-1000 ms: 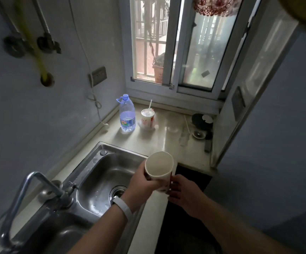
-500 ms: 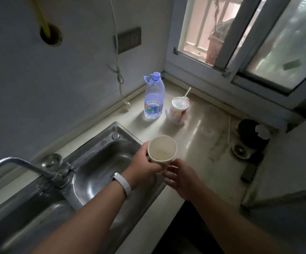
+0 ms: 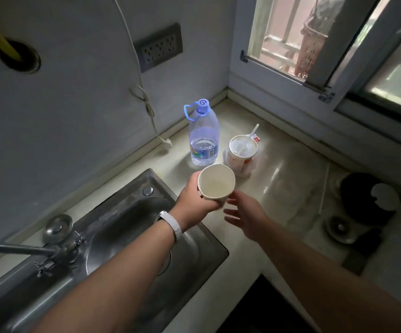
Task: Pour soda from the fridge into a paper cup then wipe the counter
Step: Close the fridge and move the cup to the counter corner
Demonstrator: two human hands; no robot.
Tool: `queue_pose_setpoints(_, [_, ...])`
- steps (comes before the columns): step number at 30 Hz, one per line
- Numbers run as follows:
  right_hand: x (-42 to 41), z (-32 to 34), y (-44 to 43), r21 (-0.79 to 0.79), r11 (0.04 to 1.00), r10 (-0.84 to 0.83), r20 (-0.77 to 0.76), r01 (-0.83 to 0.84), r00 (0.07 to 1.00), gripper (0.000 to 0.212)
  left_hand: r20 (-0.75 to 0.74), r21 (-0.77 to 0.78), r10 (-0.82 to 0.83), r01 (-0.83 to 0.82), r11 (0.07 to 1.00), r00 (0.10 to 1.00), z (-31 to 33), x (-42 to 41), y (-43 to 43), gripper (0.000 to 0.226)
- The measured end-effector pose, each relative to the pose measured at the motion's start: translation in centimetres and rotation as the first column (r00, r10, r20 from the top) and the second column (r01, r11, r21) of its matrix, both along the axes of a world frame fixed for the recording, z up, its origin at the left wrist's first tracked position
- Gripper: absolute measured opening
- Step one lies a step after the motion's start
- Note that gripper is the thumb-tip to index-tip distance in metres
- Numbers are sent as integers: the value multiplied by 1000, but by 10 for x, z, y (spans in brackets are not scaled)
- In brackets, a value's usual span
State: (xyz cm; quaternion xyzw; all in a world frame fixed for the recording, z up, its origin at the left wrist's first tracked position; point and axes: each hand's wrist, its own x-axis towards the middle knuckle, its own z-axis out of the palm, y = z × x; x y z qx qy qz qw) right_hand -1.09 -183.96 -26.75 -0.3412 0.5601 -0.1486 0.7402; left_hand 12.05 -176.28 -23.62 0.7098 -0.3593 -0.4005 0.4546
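My left hand [image 3: 195,200] grips a white paper cup [image 3: 216,181] by its side, above the pale counter [image 3: 281,188] just right of the sink. The cup is upright and tilted slightly toward me; its inside looks almost empty, with a faint pale sheen at the bottom. My right hand [image 3: 247,215] hovers just below and right of the cup with fingers spread, not touching it. No soda bottle is in view.
A clear water bottle [image 3: 203,138] with a blue cap stands by the wall, beside a used paper cup [image 3: 242,152] holding a plastic spoon. A steel sink [image 3: 127,227] and tap [image 3: 50,248] lie left; a black burner [image 3: 362,203] sits right.
My view has tipped down and closer to the counter. The cup moved forward over the counter in my left hand, and my right hand has come off it and opened.
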Motion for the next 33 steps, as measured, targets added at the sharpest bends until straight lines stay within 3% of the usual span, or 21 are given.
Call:
queue_pose_setpoints(6, [14, -19, -28, 34, 999, 27, -13, -26, 1000, 33, 58, 52, -22, 19, 998, 998, -22, 15, -28, 75])
queue_pose_setpoints(22, [22, -47, -41, 98, 995, 13, 15, -15, 1000, 13, 150, 197, 5, -35, 980, 989, -70, 15, -40, 91])
queue_pose_setpoints(28, [20, -49, -40, 86, 996, 19, 38, -22, 999, 12, 178, 281, -59, 7, 960, 982, -68, 21, -38, 97])
queue_pose_setpoints(33, [16, -39, -30, 21, 999, 31, -45, -30, 998, 10, 134, 324, -49, 3, 946, 990, -64, 18, -24, 90])
